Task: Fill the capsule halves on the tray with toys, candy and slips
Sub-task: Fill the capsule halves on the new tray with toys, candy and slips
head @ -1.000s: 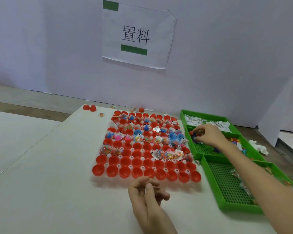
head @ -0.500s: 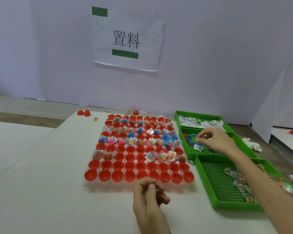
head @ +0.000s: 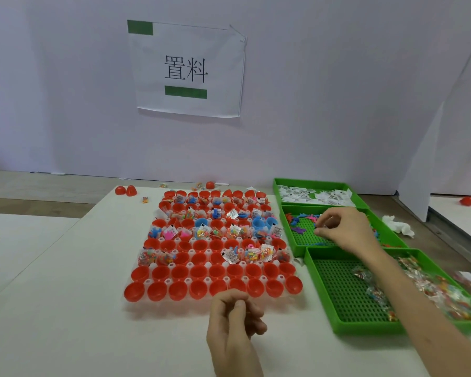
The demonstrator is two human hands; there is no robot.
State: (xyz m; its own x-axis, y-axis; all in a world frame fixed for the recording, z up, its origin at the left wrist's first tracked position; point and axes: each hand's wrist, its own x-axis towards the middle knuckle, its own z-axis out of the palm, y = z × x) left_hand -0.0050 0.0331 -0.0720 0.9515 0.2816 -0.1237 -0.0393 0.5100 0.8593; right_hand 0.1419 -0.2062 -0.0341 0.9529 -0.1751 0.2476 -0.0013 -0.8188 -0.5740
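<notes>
A clear tray (head: 136, 306) of red capsule halves (head: 215, 287) lies mid-table. Its two front rows are empty, while several farther halves hold toys, candy packets and slips. On the right stand three green trays: slips (head: 318, 195) at the back, small plastic toys (head: 299, 220) in the middle, candy packets (head: 446, 295) in the nearest. My right hand (head: 343, 229) hovers over the toy tray and pinches a small item, too small to name. My left hand (head: 234, 322) hangs in front of the capsule tray with its fingers curled and thumb against them; I see nothing in it.
Two loose red halves (head: 125, 190) lie at the table's far left corner, another (head: 210, 185) behind the tray. A crumpled white tissue (head: 397, 227) lies right of the green trays. A paper sign (head: 188, 69) hangs on the white wall behind.
My right hand has risen a little from the toy tray floor with its fingertips pinched. The left hand has stayed almost still, and the view has shifted slightly.
</notes>
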